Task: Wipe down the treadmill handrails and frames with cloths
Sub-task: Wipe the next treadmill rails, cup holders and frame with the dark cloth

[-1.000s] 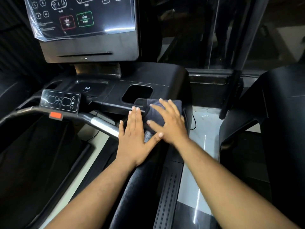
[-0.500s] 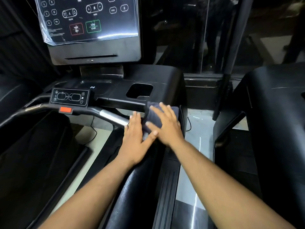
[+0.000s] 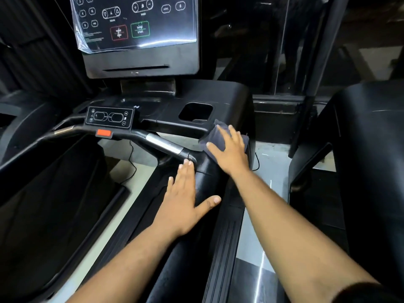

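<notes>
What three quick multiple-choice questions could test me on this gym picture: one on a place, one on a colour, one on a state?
1. Where does the dark cloth lie?
A. on the console screen
B. on the handrail's upper end beside the cup recess
C. on the floor

2. What colour is the tab on the crossbar under the small control panel?
A. orange-red
B. blue
C. yellow

3. How does the left hand lie?
A. in a fist
B. pinching a cloth
C. flat, fingers straight, on the black handrail

Answers:
1 B: the right hand presses it there.
2 A: it shows bright orange-red.
3 C: the fingers are straight and hold nothing.
</notes>
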### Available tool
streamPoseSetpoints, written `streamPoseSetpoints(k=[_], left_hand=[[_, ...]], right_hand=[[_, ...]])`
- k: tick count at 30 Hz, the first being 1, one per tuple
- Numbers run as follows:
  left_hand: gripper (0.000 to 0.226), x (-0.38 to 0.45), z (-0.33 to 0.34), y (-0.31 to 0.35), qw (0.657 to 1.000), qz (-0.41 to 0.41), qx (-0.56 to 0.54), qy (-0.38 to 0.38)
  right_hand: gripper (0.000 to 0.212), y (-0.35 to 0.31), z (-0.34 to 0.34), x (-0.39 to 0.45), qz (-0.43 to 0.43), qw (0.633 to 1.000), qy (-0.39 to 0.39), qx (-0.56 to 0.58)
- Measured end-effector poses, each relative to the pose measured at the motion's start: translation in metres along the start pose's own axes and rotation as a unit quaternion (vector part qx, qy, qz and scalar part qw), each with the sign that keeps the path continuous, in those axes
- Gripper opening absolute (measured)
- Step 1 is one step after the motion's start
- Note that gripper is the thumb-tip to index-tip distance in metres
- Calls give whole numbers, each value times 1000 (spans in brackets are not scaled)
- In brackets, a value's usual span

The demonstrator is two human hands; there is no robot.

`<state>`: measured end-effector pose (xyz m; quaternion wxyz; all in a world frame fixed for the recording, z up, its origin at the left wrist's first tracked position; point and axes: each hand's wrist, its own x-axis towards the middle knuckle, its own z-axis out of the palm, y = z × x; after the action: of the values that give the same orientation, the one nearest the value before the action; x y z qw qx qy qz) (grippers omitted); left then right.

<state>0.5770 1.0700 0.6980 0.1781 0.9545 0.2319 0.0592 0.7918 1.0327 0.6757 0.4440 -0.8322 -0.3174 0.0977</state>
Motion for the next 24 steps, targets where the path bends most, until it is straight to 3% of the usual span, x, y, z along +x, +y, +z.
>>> streamPoseSetpoints(k=[2,7,9,13,15,20,24], left_hand=[[121,-2,-1,3,1000,3,10,6],[117,-1,-1,1,998,0,-42,39],[121,-2,-1,0,997,-5,-66,38],[125,-8,-2,2,999,4,-31,21],[122,-16,-2,2,1000,14,-16,2],[130,-24,-1,-3,999,2,-39,-5],[134,-31,-4,-1,998,-4,-69,-2]], right_hand=[[71,-7,2,-1,22,999,3,-38],[70,2,42,-92,-105,992,8,-72],[72,7,34,-86,-117,992,-3,-51],[73,-7,4,-35,33,998,6,48],[74,-16,6,-40,73,997,8,18],[75,-4,41,-114,-80,995,-10,-63],[74,-10,16,-83,-67,997,-27,-42]])
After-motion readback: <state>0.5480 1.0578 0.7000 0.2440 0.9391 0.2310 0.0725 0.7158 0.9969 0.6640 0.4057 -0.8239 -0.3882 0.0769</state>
